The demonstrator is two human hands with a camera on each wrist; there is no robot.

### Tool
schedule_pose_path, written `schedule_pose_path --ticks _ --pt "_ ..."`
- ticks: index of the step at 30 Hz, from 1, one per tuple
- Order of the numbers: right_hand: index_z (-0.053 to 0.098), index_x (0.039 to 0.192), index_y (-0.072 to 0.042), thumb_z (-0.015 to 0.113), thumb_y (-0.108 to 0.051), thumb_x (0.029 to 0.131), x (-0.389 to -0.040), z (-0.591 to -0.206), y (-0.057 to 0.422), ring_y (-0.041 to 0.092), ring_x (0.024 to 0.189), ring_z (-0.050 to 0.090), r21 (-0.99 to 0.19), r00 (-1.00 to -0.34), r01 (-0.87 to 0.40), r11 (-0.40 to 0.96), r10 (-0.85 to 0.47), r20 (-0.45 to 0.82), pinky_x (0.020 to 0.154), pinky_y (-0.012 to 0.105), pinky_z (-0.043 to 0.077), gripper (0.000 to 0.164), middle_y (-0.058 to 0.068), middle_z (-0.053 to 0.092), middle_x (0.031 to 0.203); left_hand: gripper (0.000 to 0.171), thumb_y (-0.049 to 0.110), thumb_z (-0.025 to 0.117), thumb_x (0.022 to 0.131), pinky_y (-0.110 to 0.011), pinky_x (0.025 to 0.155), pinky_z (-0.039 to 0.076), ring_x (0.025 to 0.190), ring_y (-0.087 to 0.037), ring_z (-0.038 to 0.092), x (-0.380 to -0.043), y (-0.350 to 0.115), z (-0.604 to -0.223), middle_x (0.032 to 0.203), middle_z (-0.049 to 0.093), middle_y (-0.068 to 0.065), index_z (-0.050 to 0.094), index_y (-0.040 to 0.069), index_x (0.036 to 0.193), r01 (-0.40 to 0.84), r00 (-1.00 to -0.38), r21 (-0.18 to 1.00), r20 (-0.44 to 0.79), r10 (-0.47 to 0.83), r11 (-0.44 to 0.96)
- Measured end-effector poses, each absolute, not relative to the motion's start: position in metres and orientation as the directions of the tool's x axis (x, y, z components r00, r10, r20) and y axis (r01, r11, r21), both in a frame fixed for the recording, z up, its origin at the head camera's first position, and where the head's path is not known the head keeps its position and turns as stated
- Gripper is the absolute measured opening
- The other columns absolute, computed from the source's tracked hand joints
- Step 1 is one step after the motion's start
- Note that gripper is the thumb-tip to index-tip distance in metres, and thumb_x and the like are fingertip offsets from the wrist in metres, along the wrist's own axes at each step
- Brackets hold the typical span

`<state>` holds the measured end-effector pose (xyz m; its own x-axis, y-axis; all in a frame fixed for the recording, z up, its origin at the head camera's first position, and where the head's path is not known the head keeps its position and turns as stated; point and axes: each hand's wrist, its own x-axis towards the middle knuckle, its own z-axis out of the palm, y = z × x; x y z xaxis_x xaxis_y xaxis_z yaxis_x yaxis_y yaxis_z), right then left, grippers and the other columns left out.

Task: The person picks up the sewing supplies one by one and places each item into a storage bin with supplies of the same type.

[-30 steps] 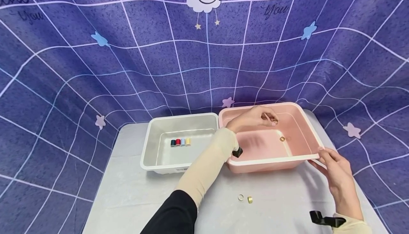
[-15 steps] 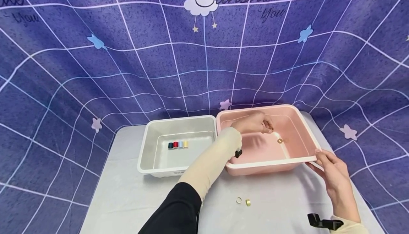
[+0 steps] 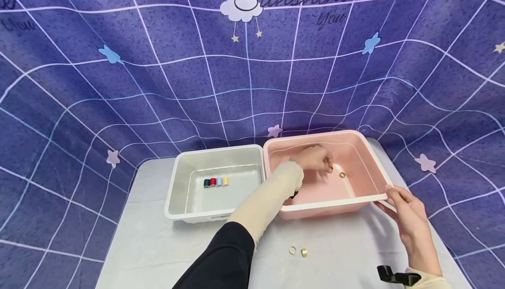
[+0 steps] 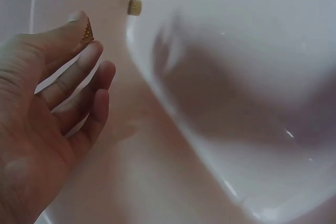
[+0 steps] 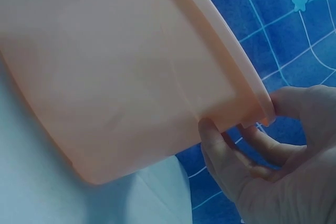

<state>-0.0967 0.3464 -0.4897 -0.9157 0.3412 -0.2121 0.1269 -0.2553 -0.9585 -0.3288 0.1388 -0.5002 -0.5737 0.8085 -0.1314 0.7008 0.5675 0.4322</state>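
My left hand [image 3: 313,158] is inside the pink basin [image 3: 335,201]. Between thumb and index finger it pinches a small gold sewing thimble [image 4: 87,31] with a dimpled surface, mostly covered by the fingertips. A second gold ring-shaped thimble [image 3: 342,175] lies on the basin floor just right of the hand; the left wrist view shows this same thimble [image 4: 135,7] beyond the fingertips. At the basin's near right corner, my right hand [image 3: 410,214] grips the rim, thumb on top and fingers underneath. The right wrist view has the fingers [image 5: 212,135] against the outer wall.
Left of the pink basin stands a white basin [image 3: 173,183] with several thread spools [image 3: 216,182] in a row on its floor. Two gold rings, one pale [image 3: 292,250] and one wider [image 3: 304,252], lie on the white tabletop [image 3: 335,262]. A purple curtain [image 3: 177,83] hangs behind.
My left hand has come lower into the pink basin, nearer its floor, still pinching the thimble. The right hand keeps its grip on the rim. The head view has shifted slightly.
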Motion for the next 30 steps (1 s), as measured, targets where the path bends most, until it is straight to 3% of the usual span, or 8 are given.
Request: schedule_pose_path --ticks 7,19,30 --pt "0.074 0.103 -0.019 0.066 -0.019 0.103 -0.097 -0.49 0.345 0.002 0.09 0.072 -0.96 -0.917 0.119 -0.253 0.344 -0.204 0.079 0.024 0.064 0.009 -0.011 0.064 0.104 0.012 0.034 0.084 0.089 -0.02 0.079 0.05 0.08 -0.005 0.058 -0.331 0.142 -0.512 0.088 0.071 0.013 0.077 0.023 0.09 0.676 -0.616 0.36 -0.201 0.762 0.642" --pt "0.075 0.1 -0.021 0.064 -0.017 0.104 -0.098 -0.49 0.347 0.001 0.088 0.071 -0.959 -0.916 0.127 -0.255 0.34 -0.212 0.079 0.023 0.064 0.013 -0.013 0.067 0.1 0.014 0.033 0.086 0.082 -0.024 0.077 0.055 0.081 -0.006 0.063 -0.337 0.146 -0.538 0.083 0.07 0.017 0.073 0.028 0.082 0.73 -0.625 0.159 -0.238 0.743 0.665" --pt "0.074 0.101 -0.02 0.064 -0.017 0.104 -0.099 -0.49 0.347 0.001 0.088 0.072 -0.962 -0.914 0.123 -0.244 0.351 -0.206 0.08 0.024 0.064 0.01 -0.011 0.065 0.102 0.018 0.035 0.089 0.079 -0.026 0.076 0.057 0.084 -0.011 0.068 -0.333 0.143 -0.535 0.085 0.073 0.014 0.073 0.027 0.079 0.74 -0.624 0.081 -0.288 0.726 0.668"
